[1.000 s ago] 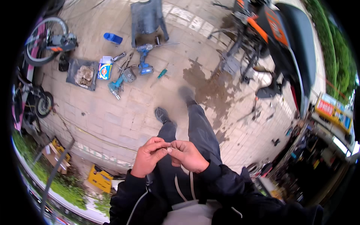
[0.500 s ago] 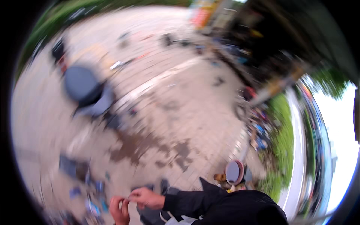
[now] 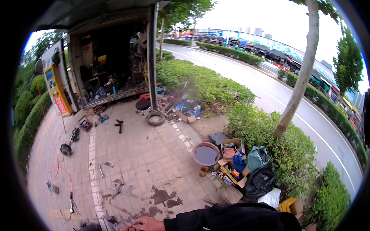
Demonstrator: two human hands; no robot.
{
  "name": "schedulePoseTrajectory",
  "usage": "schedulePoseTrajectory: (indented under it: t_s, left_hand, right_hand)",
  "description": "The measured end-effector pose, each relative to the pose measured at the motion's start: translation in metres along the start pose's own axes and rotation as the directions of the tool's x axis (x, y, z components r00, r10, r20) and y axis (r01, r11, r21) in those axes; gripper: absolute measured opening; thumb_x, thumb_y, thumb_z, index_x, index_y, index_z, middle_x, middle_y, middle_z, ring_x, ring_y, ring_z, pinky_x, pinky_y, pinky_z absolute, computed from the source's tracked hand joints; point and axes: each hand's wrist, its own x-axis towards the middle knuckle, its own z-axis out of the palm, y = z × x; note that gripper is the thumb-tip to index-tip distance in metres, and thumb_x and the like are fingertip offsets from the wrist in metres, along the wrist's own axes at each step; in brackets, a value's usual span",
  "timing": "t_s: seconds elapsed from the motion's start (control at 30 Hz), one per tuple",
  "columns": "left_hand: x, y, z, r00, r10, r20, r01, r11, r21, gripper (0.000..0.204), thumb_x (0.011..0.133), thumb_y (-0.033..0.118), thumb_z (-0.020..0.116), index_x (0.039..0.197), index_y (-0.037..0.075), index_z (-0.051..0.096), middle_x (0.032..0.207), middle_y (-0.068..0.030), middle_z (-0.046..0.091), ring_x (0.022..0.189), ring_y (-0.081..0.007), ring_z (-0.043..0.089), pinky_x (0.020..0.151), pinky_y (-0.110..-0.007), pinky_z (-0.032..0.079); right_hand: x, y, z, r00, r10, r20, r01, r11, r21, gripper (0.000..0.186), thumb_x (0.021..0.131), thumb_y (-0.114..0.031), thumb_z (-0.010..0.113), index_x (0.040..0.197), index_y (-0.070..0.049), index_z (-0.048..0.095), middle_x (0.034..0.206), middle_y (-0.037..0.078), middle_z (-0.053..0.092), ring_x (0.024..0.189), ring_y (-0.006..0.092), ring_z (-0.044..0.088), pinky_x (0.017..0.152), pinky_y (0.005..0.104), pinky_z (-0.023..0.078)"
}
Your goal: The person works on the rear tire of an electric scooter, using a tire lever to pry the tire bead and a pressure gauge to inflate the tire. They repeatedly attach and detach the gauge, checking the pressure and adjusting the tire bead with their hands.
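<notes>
My right hand (image 3: 147, 223) reaches in from the right at the lower edge, in a dark sleeve (image 3: 192, 218). Its fingers are bent and pressed together; whatever they pinch is cut off by the picture's edge. A sliver of skin beside its fingertips may belong to my left hand, but too little shows to be sure. Just beyond the hand, dark wet stains (image 3: 162, 196) spread over the paving. A cross-shaped metal tool (image 3: 121, 189) lies on the paving ahead.
At the right stand a round tub of dark liquid (image 3: 206, 153), a brown pot (image 3: 203, 171), cardboard boxes (image 3: 242, 181) and a black bag (image 3: 260, 181). A tyre (image 3: 155, 118) and a stool (image 3: 143, 105) stand before a cluttered open shed. A red hose (image 3: 70, 181) runs along the left.
My view has swung right and up toward the shed and street. Both hands were fully seen close together before; now only my right hand plainly shows, lower in the picture.
</notes>
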Motion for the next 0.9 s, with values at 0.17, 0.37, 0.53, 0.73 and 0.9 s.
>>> schedulePoseTrajectory:
  t_s: [0.17,0.37,0.53,0.73,0.9]
  left_hand:
    - [0.029,-0.041,0.002,0.938,0.332,0.102,-0.342,0.933,0.112,0.014,0.091,0.017,0.063,0.093,0.002,0.065,0.085,-0.0153,0.061,0.081,-0.0328,0.057,0.073,-0.041,0.046]
    - [0.045,-0.071,-0.002,0.722,0.639,0.265,-0.690,0.643,0.333,0.014,0.089,0.015,0.064,0.095,0.002,0.063,0.095,-0.0152,0.060,0.086,-0.0344,0.056,0.076,-0.044,0.046]
    - [0.039,-0.036,0.026,0.872,0.452,0.189,-0.489,0.804,0.338,0.023,0.096,0.022,0.056,0.100,0.001,0.062,0.093,-0.0199,0.062,0.088,-0.0369,0.058,0.076,-0.046,0.047]
    - [0.037,-0.005,0.060,0.954,0.157,0.256,-0.211,0.956,0.202,0.030,0.099,0.025,0.048,0.100,-0.001,0.064,0.091,-0.0191,0.065,0.078,-0.0344,0.063,0.070,-0.042,0.048]
    - [0.029,0.019,0.086,0.945,-0.167,0.282,0.170,0.985,0.014,0.027,0.099,0.020,0.048,0.100,-0.002,0.064,0.084,-0.0184,0.062,0.072,-0.0316,0.061,0.068,-0.041,0.048]
  right_hand:
    - [0.030,0.062,-0.011,0.854,-0.521,-0.002,0.502,0.825,-0.259,0.024,0.095,-0.024,0.058,0.106,-0.004,0.066,0.068,0.003,0.060,0.055,0.0130,0.055,0.052,0.0296,0.047]
    - [0.010,0.028,-0.001,0.987,-0.086,-0.134,0.097,0.992,0.079,0.027,0.094,-0.026,0.059,0.097,-0.002,0.069,0.067,0.006,0.063,0.057,0.0123,0.058,0.053,0.0301,0.049]
    - [-0.010,0.004,-0.028,0.974,-0.182,-0.133,0.151,0.965,-0.216,0.028,0.092,-0.028,0.060,0.087,-0.001,0.069,0.067,0.010,0.064,0.058,0.0185,0.061,0.054,0.0342,0.049]
    - [-0.011,0.029,-0.069,0.626,-0.777,0.071,0.600,0.420,-0.681,0.016,0.086,-0.022,0.062,0.089,-0.007,0.064,0.075,0.013,0.061,0.070,0.0359,0.060,0.061,0.0442,0.050]
    - [-0.018,0.028,-0.104,0.616,-0.763,0.196,0.645,0.345,-0.682,0.016,0.085,-0.021,0.062,0.091,-0.006,0.061,0.081,0.011,0.060,0.070,0.0332,0.060,0.062,0.0447,0.050]
